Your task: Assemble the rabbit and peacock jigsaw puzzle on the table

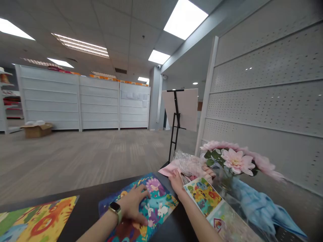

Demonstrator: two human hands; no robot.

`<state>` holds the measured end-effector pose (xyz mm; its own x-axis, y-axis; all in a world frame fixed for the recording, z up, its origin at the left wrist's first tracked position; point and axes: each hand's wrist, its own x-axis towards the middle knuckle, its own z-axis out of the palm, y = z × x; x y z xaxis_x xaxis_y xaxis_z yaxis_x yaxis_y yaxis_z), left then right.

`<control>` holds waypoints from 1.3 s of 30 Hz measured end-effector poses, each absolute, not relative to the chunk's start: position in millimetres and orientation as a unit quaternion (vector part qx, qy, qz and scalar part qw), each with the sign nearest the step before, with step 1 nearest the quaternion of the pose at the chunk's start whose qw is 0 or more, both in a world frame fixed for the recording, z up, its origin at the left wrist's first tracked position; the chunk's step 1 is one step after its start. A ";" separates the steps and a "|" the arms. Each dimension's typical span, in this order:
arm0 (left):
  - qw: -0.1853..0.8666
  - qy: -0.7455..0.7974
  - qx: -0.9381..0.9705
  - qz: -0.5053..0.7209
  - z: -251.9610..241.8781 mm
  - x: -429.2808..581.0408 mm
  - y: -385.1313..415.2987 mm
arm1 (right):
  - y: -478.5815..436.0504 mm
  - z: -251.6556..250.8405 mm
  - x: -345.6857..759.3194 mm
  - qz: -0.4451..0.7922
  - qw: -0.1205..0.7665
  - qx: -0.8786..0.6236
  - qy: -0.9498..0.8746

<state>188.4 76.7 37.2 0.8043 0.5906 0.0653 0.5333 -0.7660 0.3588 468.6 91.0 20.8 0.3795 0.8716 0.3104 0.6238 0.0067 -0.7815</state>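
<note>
My left hand (133, 203), with a watch on its wrist, rests with fingers spread on a blue illustrated sheet (161, 198) with rabbits and a peacock. The sheet lies flat on the dark table (88, 201). Further right, my right hand (176, 181) has its fingers closed on the edge of a pink sheet (166, 169), beside crinkled clear plastic (190, 161). Under and beside my right forearm lies a printed picture card (204, 195) with animals on yellow. A yellow and orange illustrated sheet (47, 220) lies at the table's left.
A glass vase (225, 179) of pink flowers (237, 161) stands at the right, next to a blue cloth (262, 201). Beyond the table stands a black easel (175, 124) holding a board. A white perforated panel (264, 90) rises on the right. A cardboard box (37, 130) sits on the floor.
</note>
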 end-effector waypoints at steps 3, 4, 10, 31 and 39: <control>0.166 0.263 0.948 0.071 44.0 197.7 87.3 | 90.5 23.5 469.5 0.164 0.453 -0.719 -0.500; 0.165 0.252 0.951 0.065 46.4 201.2 90.2 | 89.8 25.6 469.4 0.171 0.452 -0.723 -0.494; 0.158 0.194 0.968 0.012 67.0 222.4 100.9 | 85.1 42.8 454.4 0.218 0.448 -0.697 -0.515; 0.196 0.312 0.926 0.077 89.0 140.1 -0.3 | -55.0 4.4 374.2 0.123 0.328 -0.611 -0.710; 0.083 0.766 0.631 0.091 50.6 -86.2 -66.4 | -16.0 -56.4 383.8 -0.030 0.178 -0.616 -0.767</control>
<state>-86.2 -66.4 50.6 -0.1900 0.9817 -0.0111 0.9516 0.1869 0.2441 383.8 -16.0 -56.4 -0.1789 0.9339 0.3095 0.9551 0.2403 -0.1731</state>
